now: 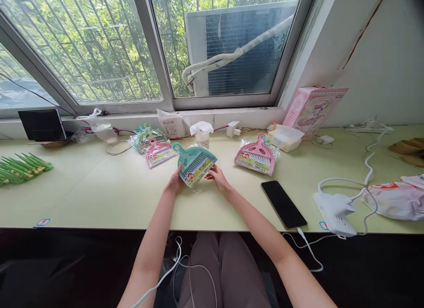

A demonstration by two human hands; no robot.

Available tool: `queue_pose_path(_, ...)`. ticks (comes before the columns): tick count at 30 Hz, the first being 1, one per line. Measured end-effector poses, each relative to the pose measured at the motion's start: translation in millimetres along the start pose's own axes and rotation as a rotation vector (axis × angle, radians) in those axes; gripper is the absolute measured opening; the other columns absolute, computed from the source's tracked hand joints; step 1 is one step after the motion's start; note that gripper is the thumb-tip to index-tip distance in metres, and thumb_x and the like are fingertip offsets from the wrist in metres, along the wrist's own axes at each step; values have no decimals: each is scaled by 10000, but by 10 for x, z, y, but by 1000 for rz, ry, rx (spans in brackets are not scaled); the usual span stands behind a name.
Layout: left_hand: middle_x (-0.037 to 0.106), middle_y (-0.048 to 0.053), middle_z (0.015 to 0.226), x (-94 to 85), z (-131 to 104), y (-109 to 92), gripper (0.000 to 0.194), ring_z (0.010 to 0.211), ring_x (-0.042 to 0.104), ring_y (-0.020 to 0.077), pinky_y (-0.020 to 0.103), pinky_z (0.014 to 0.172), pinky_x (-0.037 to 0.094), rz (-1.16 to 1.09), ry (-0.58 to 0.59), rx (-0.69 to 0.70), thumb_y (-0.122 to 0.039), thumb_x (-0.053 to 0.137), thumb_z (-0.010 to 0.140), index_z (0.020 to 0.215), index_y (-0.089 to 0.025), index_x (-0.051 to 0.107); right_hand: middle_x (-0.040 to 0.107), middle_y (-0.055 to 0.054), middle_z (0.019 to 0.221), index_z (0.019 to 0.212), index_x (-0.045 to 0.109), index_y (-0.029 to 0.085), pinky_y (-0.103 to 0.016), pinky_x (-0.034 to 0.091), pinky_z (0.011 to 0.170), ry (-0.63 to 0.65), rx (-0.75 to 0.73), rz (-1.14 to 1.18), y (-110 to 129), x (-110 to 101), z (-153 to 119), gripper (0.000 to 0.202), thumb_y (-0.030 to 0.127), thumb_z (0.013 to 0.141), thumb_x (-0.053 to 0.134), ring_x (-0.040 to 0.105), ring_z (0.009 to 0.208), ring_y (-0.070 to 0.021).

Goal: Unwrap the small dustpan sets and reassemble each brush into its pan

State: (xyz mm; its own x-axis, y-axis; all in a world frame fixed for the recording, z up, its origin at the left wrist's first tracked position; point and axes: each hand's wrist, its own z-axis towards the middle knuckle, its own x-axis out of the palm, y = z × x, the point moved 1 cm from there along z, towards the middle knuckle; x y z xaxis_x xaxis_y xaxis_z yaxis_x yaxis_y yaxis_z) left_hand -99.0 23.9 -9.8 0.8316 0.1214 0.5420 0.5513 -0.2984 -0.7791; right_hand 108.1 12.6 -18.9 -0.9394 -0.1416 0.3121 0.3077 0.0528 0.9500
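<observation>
A green mini dustpan and brush set [195, 161] in clear wrapping, with a yellow label, is held tilted above the table, its handle pointing to the upper left. My left hand [175, 180] grips its left edge, thumb up against the pan. At the lower right corner, my right hand [217, 176] has its fingers curled round the edge; some fingertips are hidden. A wrapped pink dustpan and brush set [256, 155] lies to the right. On the left, another pink set [159, 152] rests against several green and blue ones [145, 134].
A black phone [284, 204] on a cable and a white power strip [334, 211] lie at the front right. Along the window stand a lidded cup [202, 133], a tissue pack [172, 123] and a pink box [313, 111]. Green bundles [23, 169] sit far left.
</observation>
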Motion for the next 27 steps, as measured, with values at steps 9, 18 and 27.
queue_pose_path(9,777,111,1046,-39,46,39,292,1018,737,271,388,1000,560,120,68,-29,-281,602,959,1199,-142,691,670,-3,961,1126,553,235,-255,559,627,42,-40,-18,118,-80,-24,436,514,797,616,632,633,-102)
queue_pose_path(18,771,115,1023,21,34,95,256,1028,724,264,420,1046,524,94,111,-20,-241,549,987,1154,-112,694,697,2,1019,1080,508,265,-261,548,578,59,-103,-120,40,-173,9,563,492,655,799,615,598,-99)
queue_pose_path(27,760,110,1061,-28,52,126,249,1049,713,267,435,1033,531,92,150,0,-271,593,971,1146,-130,700,704,-7,1056,1199,522,261,-297,581,707,182,-82,-148,174,-217,-139,555,410,719,758,686,762,-145)
